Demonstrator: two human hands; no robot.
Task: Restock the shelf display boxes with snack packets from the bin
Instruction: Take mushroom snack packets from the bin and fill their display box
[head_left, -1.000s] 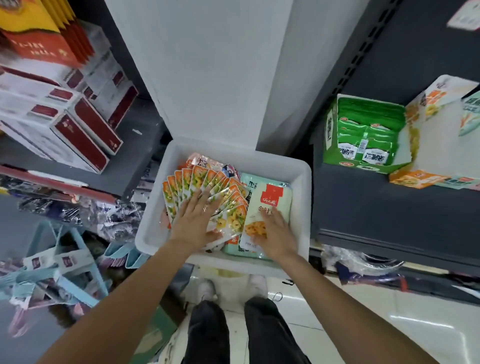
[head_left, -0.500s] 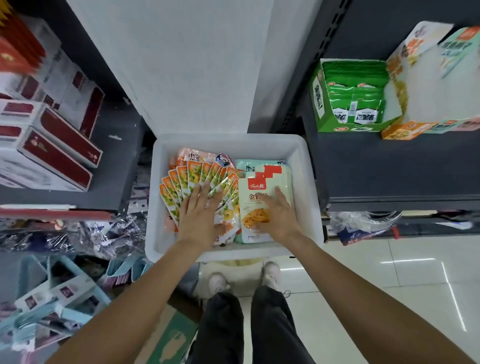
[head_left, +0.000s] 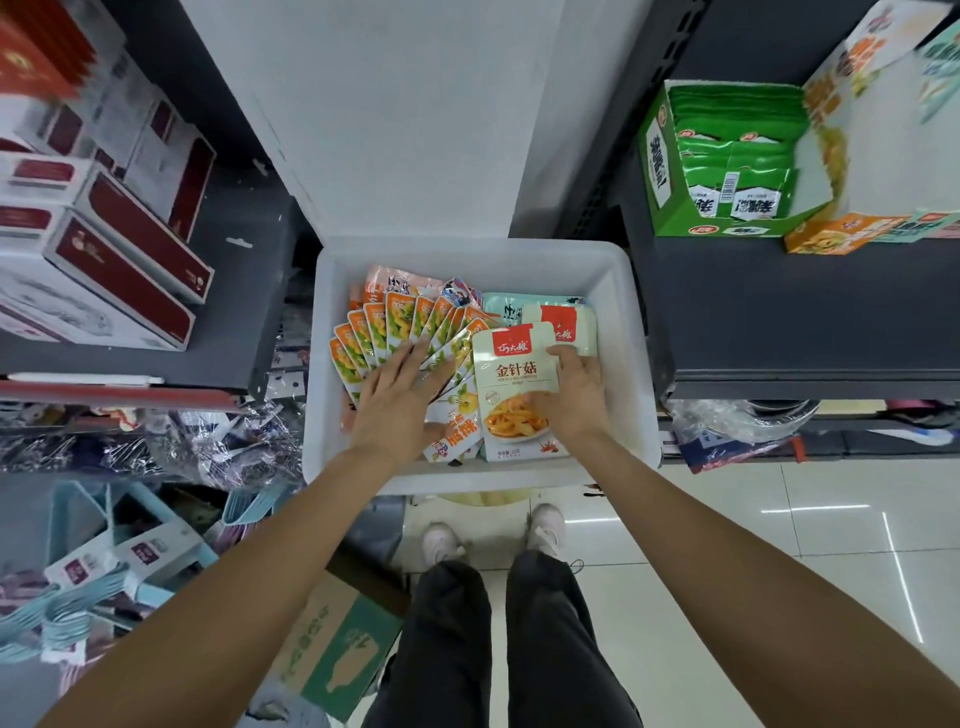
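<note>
Packet (head_left: 514, 384) pinched between right hand (head_left: 574, 402) fingers (head_left: 563, 353).

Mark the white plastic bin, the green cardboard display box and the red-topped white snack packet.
White plastic bin (head_left: 470, 254): head view, far rim.
Green cardboard display box (head_left: 658, 171): head view, left wall.
Red-topped white snack packet (head_left: 514, 366): head view, front face.

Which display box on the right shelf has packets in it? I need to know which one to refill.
The green display box, full of green packets. The orange display box right of it shows no packets.
</note>
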